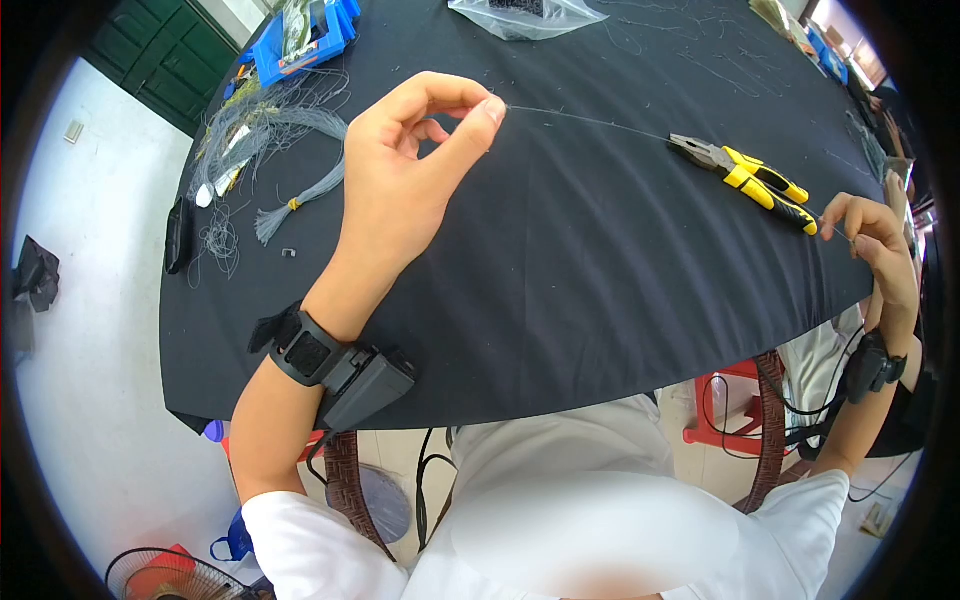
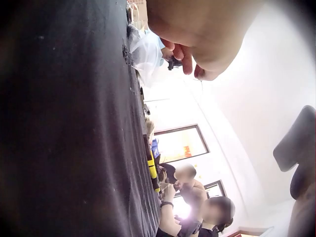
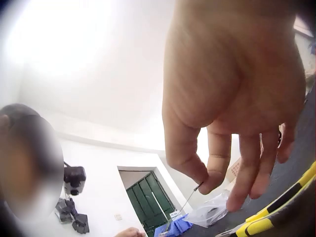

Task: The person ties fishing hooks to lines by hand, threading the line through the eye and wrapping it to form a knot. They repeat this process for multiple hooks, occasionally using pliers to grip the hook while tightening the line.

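Observation:
My left hand, raised over the black cloth, pinches one end of a thin clear line between thumb and forefinger. The line runs rightward past the jaws of the yellow and black pliers, which lie on the cloth. Just beyond the handles, my right hand pinches the line between thumb and forefinger. In the right wrist view, a short stretch of line comes from the fingertips of my right hand, its other fingers hanging extended. The left wrist view shows my left hand with its fingertips partly hidden.
A bundle of strands with a yellow tie and a loose tangle lie at the left of the black table. Behind are a blue tray and a clear plastic bag. A black case sits by the left edge.

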Motion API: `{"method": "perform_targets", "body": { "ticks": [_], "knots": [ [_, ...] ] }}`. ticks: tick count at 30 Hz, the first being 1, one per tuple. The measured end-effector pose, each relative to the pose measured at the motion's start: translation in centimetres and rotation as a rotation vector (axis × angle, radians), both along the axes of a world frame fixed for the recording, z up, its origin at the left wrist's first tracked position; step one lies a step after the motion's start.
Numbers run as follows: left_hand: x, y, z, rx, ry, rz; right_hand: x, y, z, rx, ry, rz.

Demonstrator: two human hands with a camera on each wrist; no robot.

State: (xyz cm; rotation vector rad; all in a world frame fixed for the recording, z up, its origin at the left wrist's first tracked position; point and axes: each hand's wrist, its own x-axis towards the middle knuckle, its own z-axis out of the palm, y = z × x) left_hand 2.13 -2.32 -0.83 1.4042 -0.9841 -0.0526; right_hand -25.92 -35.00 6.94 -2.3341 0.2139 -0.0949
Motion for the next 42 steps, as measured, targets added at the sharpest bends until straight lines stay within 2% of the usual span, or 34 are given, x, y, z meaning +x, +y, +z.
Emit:
{"method": "perform_targets", "body": {
  "ticks": [2, 5, 9, 10, 13, 16, 19, 22, 25, 33, 42],
  "knots": [
    [-0.3, 0.0, 0.2, -0.034, 0.028, 0.003, 0.6, 1.2, 0.1, 0.024, 0.045, -0.077],
    [-0.9, 0.0, 0.7, -0.025, -0.053, -0.001, 2.3, 2.1, -0.9, -0.064, -0.028, -0.050],
    [-1.2, 0.2, 1.3, 0.014, -0.173, 0.008, 5.1, 4.6, -1.6, -0.240, -0.147, 0.102],
    [-1.2, 0.3, 1.4, 0.014, -0.209, 0.012, 5.8, 5.3, -2.1, -0.250, -0.243, 0.094],
    [-1.4, 0.3, 1.7, 0.003, -0.265, 0.008, 8.5, 7.7, -1.7, -0.378, -0.129, 0.138],
    [-1.4, 0.4, 1.8, 0.020, -0.368, -0.010, 11.6, 8.8, -3.6, -0.349, -0.331, 0.186],
    [-1.6, 0.5, 1.7, 0.052, -0.405, -0.010, 13.7, 11.0, -3.7, 0.169, -0.250, 0.167],
    [-1.8, 0.5, 1.6, 0.074, -0.435, 0.000, 14.7, 13.7, -2.3, 0.564, -0.044, 0.145],
    [-1.6, 0.6, 1.6, 0.077, -0.484, 0.018, 15.3, 15.3, -3.1, 0.655, -0.080, 0.211],
    [-1.8, 0.6, 1.7, 0.090, -0.494, 0.072, 16.0, 16.4, -5.5, 0.552, -0.406, 0.205],
    [-2.1, 0.5, 1.7, 0.082, -0.499, 0.098, 15.6, 16.2, -5.3, 0.529, -0.335, 0.213]
  ]
}}
